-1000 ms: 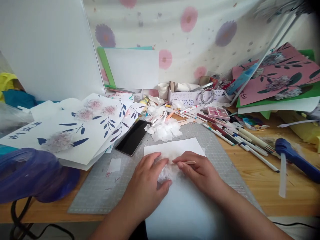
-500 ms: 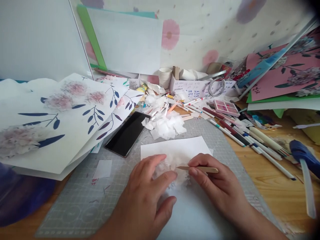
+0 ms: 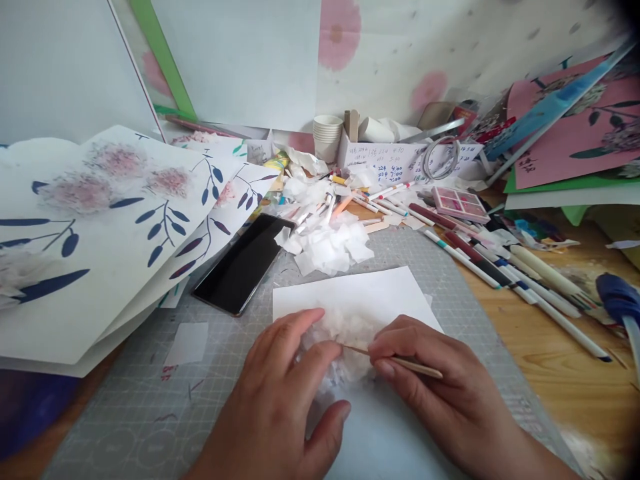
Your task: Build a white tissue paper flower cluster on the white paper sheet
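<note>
My right hand [image 3: 425, 373] pinches a thin flat wooden stick [image 3: 417, 367], its pointed tip angled left into a white tissue-paper flower [image 3: 350, 327]. The flower's ruffled petals lie on a white sheet of paper [image 3: 380, 287]. Around the flower's left side curves my left hand [image 3: 290, 380], fingers apart, with the index fingertip close to the stick's tip. Part of the flower is hidden under the left fingers. Beyond the sheet sits a pile of white tissue-paper pieces [image 3: 330, 247].
A grey cutting mat [image 3: 135, 393] lies under the work. A black phone [image 3: 245, 263] rests left of the pile, beside sheets with pink flowers [image 3: 150, 267]. Several pens [image 3: 530, 287] and a pink palette [image 3: 460, 203] lie right. Paper cups [image 3: 327, 137] stand behind.
The wooden stick has turned in my right hand, its tip shifting left toward my left fingers and its back end dipping lower. The camera view has tilted down slightly.
</note>
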The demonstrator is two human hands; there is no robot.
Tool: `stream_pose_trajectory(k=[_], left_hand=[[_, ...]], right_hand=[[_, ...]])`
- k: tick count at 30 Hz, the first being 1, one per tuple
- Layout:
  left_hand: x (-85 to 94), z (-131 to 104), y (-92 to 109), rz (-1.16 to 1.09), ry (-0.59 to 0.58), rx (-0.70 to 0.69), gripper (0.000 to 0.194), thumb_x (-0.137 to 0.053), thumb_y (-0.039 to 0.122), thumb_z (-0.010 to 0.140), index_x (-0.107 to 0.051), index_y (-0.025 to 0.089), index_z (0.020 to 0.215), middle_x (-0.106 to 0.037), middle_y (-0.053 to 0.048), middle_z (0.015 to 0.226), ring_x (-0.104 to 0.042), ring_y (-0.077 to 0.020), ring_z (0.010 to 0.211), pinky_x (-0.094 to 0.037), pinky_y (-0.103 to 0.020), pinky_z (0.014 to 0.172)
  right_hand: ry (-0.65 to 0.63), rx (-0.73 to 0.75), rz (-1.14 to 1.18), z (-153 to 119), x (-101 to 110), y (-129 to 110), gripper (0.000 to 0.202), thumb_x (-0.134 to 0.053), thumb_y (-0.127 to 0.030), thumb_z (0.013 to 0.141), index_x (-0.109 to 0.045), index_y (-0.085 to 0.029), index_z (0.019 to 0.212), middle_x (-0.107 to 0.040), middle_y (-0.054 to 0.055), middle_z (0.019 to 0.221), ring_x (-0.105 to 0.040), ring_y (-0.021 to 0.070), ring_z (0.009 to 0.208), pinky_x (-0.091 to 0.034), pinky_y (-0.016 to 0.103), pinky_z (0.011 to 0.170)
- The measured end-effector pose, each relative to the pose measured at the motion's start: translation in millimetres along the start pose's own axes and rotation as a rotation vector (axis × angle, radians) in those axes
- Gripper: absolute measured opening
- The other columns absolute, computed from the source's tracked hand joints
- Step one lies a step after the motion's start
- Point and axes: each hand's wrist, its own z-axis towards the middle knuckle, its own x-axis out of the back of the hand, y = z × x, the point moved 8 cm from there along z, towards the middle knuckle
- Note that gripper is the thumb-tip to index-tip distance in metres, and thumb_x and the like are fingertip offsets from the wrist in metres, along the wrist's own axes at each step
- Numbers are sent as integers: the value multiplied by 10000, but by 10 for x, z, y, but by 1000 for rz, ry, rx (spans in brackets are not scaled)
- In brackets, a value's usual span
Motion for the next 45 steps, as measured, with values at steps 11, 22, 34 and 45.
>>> stream_pose_trajectory(k=[11,22,34,45], left_hand=[[-2,1,10,19,8,-39,402,-580,247,779,-575,286,1179,-421,-59,1417,-471,-294,1253,-463,-469,1018],[-27,20,48,-22,-70,-51,369,-590,191,768,-610,302,1120,-394,-70,1428,-424,-327,1283,-408,-552,1049],[-23,13,31,28,-18,-38,390,-600,235,772,-589,252,1161,-460,-83,1394,-474,-316,1241,-431,-494,1040],[-1,10,-15,58,18,-39,362,-584,248,791,-590,228,1152,-497,-95,1352,-516,-296,1202,-487,-441,994]], right_hand=[[49,22,-170,12,158,-89,138,-509,-139,879,-588,-197,781,-585,-10,648,-590,111,590,-457,208,535],[210,-55,-102,-57,286,-66,125,-551,-157,866,-610,-267,858,-647,4,747,-636,163,687,-492,245,567],[63,29,-183,25,191,-109,149,-516,-128,858,-603,-229,790,-601,-1,614,-601,137,560,-476,236,503],[120,44,-87,-7,176,-154,210,-554,-101,846,-619,-275,943,-662,4,728,-644,170,660,-529,262,585]])
